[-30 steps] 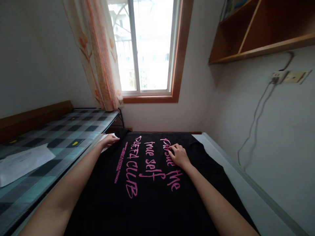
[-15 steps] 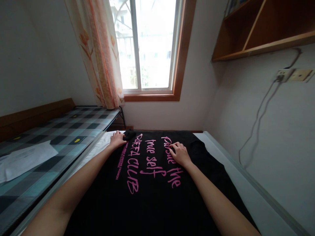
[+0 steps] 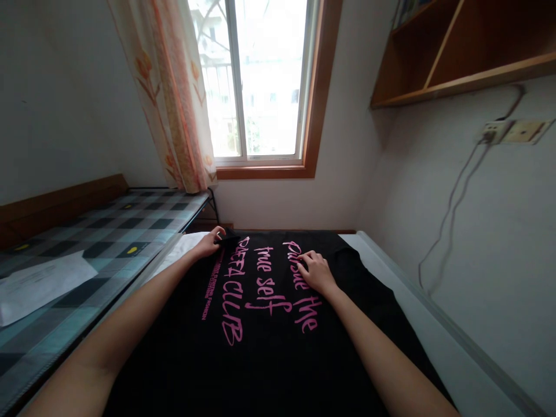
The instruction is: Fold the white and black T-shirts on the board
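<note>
A black T-shirt point(image 3: 260, 347) with pink lettering lies spread over a white surface point(image 3: 434, 347) in front of me. My left hand point(image 3: 209, 243) is at the shirt's far left corner, fingers closed on a bunched bit of the black sleeve. My right hand point(image 3: 316, 272) rests palm down on the pink words, its fingers bent and pressing the cloth flat, holding nothing.
A bed with a checked blue-grey cover point(image 3: 108, 237) stands to the left, a white sheet of paper point(image 3: 39, 284) on it. A window point(image 3: 256, 81) with an orange curtain point(image 3: 174, 98) is ahead. A wooden shelf point(image 3: 456, 52), a wall socket point(image 3: 490, 132) and a cable are on the right wall.
My left hand has moved right along the shirt's far edge and closed on the sleeve corner. My right hand has stayed on the lettering.
</note>
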The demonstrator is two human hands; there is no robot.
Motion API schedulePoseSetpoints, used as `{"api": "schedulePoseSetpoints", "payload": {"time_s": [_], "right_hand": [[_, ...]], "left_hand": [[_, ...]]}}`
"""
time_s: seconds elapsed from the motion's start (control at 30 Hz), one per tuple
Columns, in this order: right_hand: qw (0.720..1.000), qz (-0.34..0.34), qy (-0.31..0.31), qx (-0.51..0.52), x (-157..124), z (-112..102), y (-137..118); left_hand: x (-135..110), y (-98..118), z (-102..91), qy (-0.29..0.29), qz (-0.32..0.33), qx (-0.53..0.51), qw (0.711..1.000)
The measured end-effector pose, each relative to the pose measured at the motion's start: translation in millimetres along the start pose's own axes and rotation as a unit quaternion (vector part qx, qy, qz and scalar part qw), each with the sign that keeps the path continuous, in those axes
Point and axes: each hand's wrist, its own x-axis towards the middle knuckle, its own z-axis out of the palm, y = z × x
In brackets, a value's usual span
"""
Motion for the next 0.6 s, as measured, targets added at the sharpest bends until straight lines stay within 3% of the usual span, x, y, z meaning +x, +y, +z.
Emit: {"api": "schedulePoseSetpoints", "payload": {"time_s": [0.1,0.23,0.33,0.4,0.47,0.6], "right_hand": [[1.000,0.007,-0.003,0.001,-0.5,-1.3,-1.2],[1.000,0.008,-0.005,0.000,-0.6,-1.9,-2.6],[1.000,0.005,-0.003,-0.003,-0.7,-2.3,-3.3],[1.000,0.006,-0.005,-0.008,-0.9,-2.9,-3.9],[1.000,0.006,-0.007,-0.011,-1.2,-3.6,-4.4],[1.000,-0.001,-0.006,-0.012,-2.5,-4.7,-5.1]], "left_hand": [[0.8,-19.0,-23.8,0.125,-0.099,0.061,0.985],[-10.5,-48.7,-52.4,0.257,-0.276,0.131,0.917],[-23.5,-54.6,-52.4,0.304,-0.260,0.237,0.886],[-29.7,-48.3,-41.0,0.263,-0.187,0.290,0.901],[-33.3,-37.8,-23.0,0.180,-0.129,0.301,0.928],[-38.7,-22.0,16.6,0.049,-0.140,0.255,0.956]]}}
